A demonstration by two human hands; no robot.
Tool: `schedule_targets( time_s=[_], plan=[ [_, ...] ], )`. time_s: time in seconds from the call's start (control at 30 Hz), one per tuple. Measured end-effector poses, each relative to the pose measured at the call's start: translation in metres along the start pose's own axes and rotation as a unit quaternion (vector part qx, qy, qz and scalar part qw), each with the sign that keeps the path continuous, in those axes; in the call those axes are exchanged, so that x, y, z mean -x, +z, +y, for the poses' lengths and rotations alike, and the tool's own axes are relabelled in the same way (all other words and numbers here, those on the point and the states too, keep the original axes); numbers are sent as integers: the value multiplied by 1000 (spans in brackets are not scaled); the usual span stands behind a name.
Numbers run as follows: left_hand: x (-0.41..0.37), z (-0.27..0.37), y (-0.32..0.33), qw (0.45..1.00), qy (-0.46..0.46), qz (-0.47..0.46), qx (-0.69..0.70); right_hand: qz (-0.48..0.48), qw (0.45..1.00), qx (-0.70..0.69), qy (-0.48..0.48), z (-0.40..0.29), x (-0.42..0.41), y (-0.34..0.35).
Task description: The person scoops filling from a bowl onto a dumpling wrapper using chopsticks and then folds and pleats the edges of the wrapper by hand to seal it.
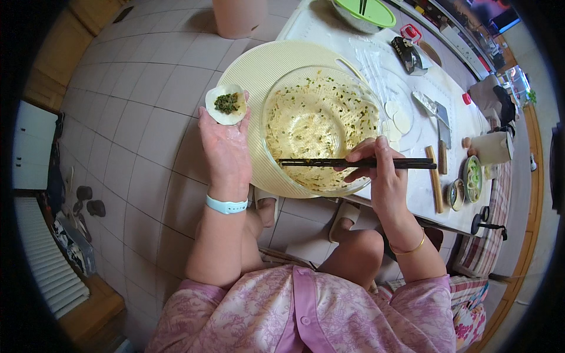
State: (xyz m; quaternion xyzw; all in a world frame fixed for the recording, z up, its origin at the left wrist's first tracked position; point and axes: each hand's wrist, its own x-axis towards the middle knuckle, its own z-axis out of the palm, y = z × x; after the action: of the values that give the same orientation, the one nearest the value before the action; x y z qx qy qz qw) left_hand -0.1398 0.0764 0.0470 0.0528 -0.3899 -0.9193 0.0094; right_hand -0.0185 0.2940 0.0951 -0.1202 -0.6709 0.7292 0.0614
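A round dough wrapper (216, 115) lies on the fingers of my left hand (227, 150), palm up, left of the ribbed cream board. Chopped green filling (227, 103) sits in the middle of the wrapper. My right hand (382, 165) grips a pair of black chopsticks (410, 163) held level, their tips together over the near left part of a large clear glass bowl (309, 132). Bits of green and orange filling cling to the bowl's wall and floor. Beneath the bowl is the cream board (247, 66), which reaches past the table's edge.
Dough wrappers (401, 121) lie right of the bowl on the white table (459, 176). Beyond them are a cleaver (442, 128), a wooden rolling pin (434, 181), small bowls (456, 194) and a plate of green food (473, 176). A green-lidded bowl (371, 11) stands at the far edge.
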Motion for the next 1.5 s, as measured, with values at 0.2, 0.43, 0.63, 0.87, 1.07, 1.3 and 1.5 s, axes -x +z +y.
schedule_targets(
  time_s=[0.2, 0.43, 0.63, 0.87, 1.07, 1.3, 1.5],
  plan=[
    [-1, 1, -9, 998, -33, -7, 55, 90, 989, -113, 26, 14, 5, -1],
    [0, 3, -9, 996, -68, -15, 56, 78, 997, -29, -8, 20, -7, -4],
    [1, 0, -8, 993, -89, -26, 72, 12, 997, 36, 63, 34, -30, -2],
    [4, 1, -5, 995, -81, -19, 56, 33, 996, -56, 56, 14, -23, 10],
    [4, -1, -7, 995, -79, -24, 49, 9, 999, -32, 3, 7, -28, -5],
    [2, 0, -5, 995, -88, -20, 51, -19, 1000, 10, 10, 3, -35, 4],
    [3, 0, -7, 995, -82, -22, 50, -21, 999, -21, 12, -10, -25, -6]
  ],
)
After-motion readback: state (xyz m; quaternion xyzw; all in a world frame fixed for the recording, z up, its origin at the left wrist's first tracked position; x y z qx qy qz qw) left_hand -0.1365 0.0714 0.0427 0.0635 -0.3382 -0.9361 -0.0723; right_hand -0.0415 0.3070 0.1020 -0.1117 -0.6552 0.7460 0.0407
